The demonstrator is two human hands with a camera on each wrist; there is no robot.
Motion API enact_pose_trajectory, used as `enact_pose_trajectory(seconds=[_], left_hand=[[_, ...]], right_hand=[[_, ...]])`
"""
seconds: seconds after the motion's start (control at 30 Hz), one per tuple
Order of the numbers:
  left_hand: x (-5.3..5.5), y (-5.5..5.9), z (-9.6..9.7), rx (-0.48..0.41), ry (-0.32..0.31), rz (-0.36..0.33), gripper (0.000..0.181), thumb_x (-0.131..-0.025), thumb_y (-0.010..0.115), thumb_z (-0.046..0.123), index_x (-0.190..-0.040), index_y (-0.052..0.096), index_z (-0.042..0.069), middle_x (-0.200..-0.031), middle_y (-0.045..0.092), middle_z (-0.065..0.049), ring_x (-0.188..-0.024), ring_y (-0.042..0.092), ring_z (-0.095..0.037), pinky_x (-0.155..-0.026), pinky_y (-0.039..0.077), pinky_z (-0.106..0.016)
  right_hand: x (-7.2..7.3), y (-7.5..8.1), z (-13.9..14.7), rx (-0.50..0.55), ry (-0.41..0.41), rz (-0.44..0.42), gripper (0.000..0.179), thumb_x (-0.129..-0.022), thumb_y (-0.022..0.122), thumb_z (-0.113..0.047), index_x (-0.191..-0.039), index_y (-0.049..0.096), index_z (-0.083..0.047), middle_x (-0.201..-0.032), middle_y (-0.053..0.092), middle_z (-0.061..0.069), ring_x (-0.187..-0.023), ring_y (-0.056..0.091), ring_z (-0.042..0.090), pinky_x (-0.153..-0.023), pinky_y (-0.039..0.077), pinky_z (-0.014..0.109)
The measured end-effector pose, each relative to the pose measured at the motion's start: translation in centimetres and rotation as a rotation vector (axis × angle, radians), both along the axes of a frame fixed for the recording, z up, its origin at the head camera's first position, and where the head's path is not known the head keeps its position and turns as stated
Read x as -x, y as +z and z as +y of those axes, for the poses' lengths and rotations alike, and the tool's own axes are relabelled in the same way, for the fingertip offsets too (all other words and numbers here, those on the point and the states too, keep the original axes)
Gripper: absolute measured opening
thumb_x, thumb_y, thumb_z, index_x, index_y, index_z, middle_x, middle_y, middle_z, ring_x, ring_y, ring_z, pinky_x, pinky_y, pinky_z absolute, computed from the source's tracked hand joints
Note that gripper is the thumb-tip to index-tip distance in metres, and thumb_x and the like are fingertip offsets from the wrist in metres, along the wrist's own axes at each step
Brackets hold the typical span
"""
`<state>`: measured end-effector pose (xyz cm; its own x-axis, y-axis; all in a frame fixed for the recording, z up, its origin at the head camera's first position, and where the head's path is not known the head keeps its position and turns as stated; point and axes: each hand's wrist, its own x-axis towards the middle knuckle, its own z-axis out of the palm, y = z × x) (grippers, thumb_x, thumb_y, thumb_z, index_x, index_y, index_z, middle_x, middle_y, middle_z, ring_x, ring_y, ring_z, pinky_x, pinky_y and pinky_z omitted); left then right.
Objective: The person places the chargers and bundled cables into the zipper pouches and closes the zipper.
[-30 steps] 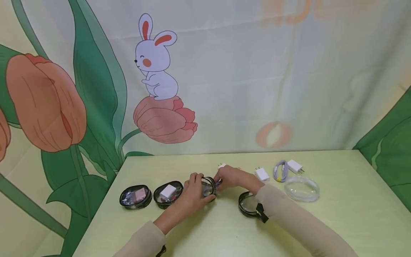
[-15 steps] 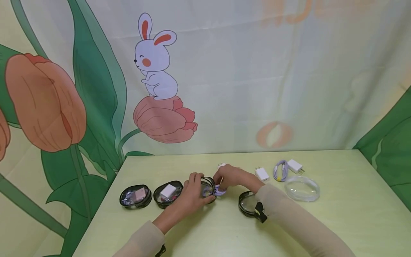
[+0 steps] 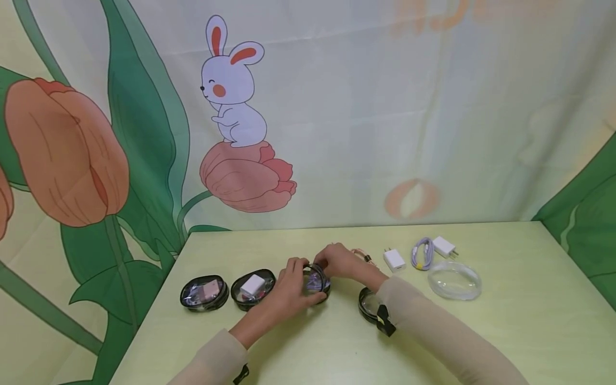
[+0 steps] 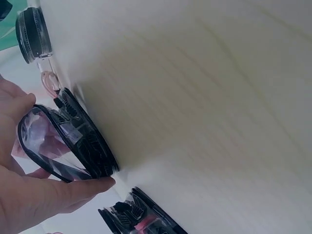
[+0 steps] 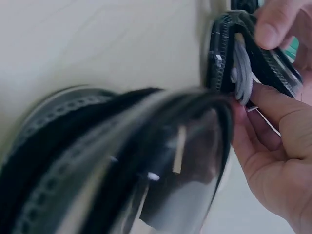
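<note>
Cable (image 5: pixel 242 73) in pouch (image 4: pixel 84 146) mouth

R wrist cam shows what head cam hides: R hand (image 3: pixel 339 261) w/ fingers pinching cable btwn the zip edges. L wrist cam adds the pouch's clear side, L hand (image 3: pixel 289 291) gripping round it. Only head cam gives the full row: 2 filled pouches (image 3: pixel 204 293) L, 4th pouch (image 3: pixel 369 306) by R sleeve (image 3: pixel 433 318). Most room's toward counter's (image 3: pixel 544 305) front & far R.

In the head view, the held pouch (image 3: pixel 315 279) is partly covered by the left fingers (image 3: pixel 291 264); the orange lettering (image 3: pixel 451 24) is cropped above. In the right wrist view, the nearest pouch (image 5: pixel 163 163) is blurred and cut off.
</note>
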<state>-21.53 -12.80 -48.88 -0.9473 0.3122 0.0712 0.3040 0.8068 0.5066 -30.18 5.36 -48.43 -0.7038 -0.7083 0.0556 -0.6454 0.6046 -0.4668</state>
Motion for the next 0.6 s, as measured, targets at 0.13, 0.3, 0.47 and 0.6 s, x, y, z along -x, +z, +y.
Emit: enact_pose_trajectory(seconds=[0.13, 0.3, 0.47, 0.6], left_hand=[[0.0, 0.0, -0.1, -0.003, 0.006, 0.01, 0.082, -0.087, 0.08, 0.042, -0.143, 0.039, 0.0, -0.141, 0.041, -0.019, -0.117, 0.05, -0.04, -0.098, 0.047, -0.049], [0.0, 0.0, -0.1, -0.015, 0.012, 0.012, 0.08, -0.087, 0.08, 0.042, -0.142, 0.039, 0.001, -0.139, 0.041, -0.018, -0.115, 0.049, -0.037, -0.096, 0.048, -0.048], [0.0, 0.0, -0.2, -0.021, 0.0, 0.025, 0.08, -0.087, 0.081, 0.041, -0.141, 0.04, 0.001, -0.138, 0.042, -0.018, -0.115, 0.05, -0.039, -0.097, 0.047, -0.049], [0.2, -0.1, -0.3, -0.022, -0.017, 0.024, 0.081, -0.087, 0.081, 0.042, -0.142, 0.039, 0.0, -0.139, 0.043, -0.018, -0.117, 0.05, -0.04, -0.098, 0.046, -0.05]], right_hand=[[-0.1, 0.0, 0.4, 0.023, 0.003, -0.037, 0.012, -0.087, 0.078, -0.006, -0.098, 0.078, -0.011, -0.088, 0.075, -0.002, -0.081, 0.066, 0.01, -0.077, 0.053, 0.026], [0.0, 0.6, 1.0, 0.05, 0.05, -0.141, 0.025, -0.089, 0.076, -0.005, -0.114, 0.075, -0.008, -0.1, 0.076, 0.0, -0.091, 0.069, 0.009, -0.083, 0.053, 0.024], [0.0, 0.5, 0.9, 0.057, 0.054, -0.088, 0.029, -0.086, 0.077, 0.0, -0.114, 0.075, -0.008, -0.098, 0.076, 0.0, -0.088, 0.069, 0.009, -0.079, 0.053, 0.022], [0.0, -0.4, 0.6, 0.103, 0.022, -0.026, 0.028, -0.084, 0.079, 0.003, -0.109, 0.076, -0.008, -0.094, 0.076, 0.001, -0.084, 0.069, 0.01, -0.074, 0.053, 0.02]])
